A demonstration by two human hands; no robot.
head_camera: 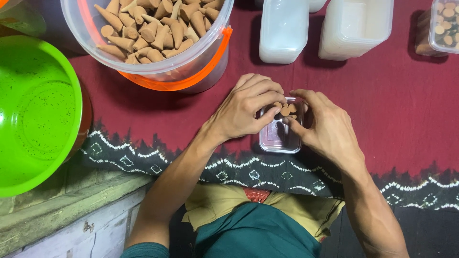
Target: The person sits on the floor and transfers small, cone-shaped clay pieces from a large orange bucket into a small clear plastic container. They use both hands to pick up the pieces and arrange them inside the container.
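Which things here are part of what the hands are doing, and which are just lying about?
In use:
- left hand and right hand, fingers on the small clear box
- brown cones standing in that box
- clear bucket of the same cones

Lying about:
- green basin
- stacks of empty clear boxes
- filled box at top right
- dark red cloth

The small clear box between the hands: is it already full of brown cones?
No, the small clear box holds only a few cones at its far end; the near part is bare.
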